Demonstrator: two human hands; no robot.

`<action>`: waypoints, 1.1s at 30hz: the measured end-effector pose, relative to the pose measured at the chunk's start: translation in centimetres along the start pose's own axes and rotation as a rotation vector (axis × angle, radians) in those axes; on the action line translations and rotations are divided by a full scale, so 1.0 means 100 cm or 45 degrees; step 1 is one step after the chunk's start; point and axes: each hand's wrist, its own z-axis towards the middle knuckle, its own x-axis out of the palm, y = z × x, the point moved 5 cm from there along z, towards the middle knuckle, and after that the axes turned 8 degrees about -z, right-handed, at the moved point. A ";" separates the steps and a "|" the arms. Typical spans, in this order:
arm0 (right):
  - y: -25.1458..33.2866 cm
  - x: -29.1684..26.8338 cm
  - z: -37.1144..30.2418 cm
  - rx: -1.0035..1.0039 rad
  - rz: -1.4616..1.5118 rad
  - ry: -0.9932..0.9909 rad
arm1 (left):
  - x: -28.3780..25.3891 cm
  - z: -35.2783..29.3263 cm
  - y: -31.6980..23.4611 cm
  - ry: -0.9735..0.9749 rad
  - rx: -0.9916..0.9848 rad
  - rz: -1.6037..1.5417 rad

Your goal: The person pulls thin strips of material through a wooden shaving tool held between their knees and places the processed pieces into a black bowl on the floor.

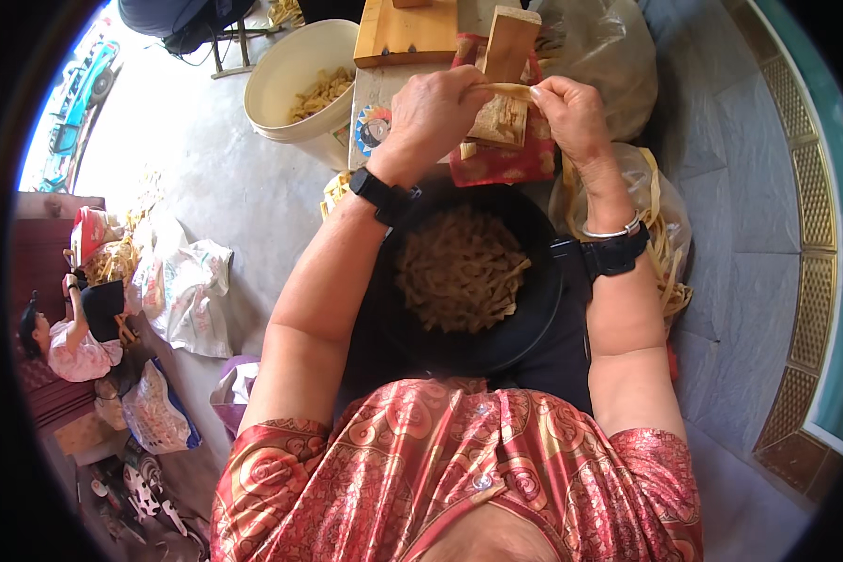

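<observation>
A flat, pale yellow strip (509,91) is stretched between my two hands. My left hand (437,114) pinches its left end, and my right hand (573,114) pinches the right end between thumb and fingers. Just behind the strip stands an upright wooden block (511,42). Below it lies a worn, rough-topped wooden piece (498,124) on a red patterned cloth (532,161). A dark round basin (541,314) rests at my lap under my forearms, holding many short cut pieces (461,272) of similar pale material.
Beyond my left hand stands a white bucket (264,98) with more pieces, beside a wooden board (406,33). Clear plastic bags (618,66) and a bag of long strips (665,220) lie on the right. Another person (80,347) sits far left near white bags (192,290).
</observation>
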 end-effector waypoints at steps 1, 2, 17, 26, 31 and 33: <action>-0.001 0.000 0.001 0.017 0.034 -0.025 | 0.001 0.001 0.002 -0.004 -0.015 -0.002; -0.002 0.002 0.002 0.018 0.033 -0.024 | 0.002 0.002 0.004 -0.003 -0.017 -0.004; 0.028 0.008 -0.017 -0.068 -0.800 -0.283 | -0.004 -0.028 -0.017 0.083 -0.144 0.433; 0.012 0.002 -0.014 -0.099 -0.917 -0.132 | -0.003 -0.029 -0.017 0.142 -0.098 0.606; 0.038 0.028 -0.052 0.476 0.925 0.464 | 0.013 -0.049 -0.027 0.306 -0.095 -0.607; 0.038 0.036 -0.057 0.500 1.230 0.566 | 0.026 -0.054 -0.033 0.220 -0.205 -0.924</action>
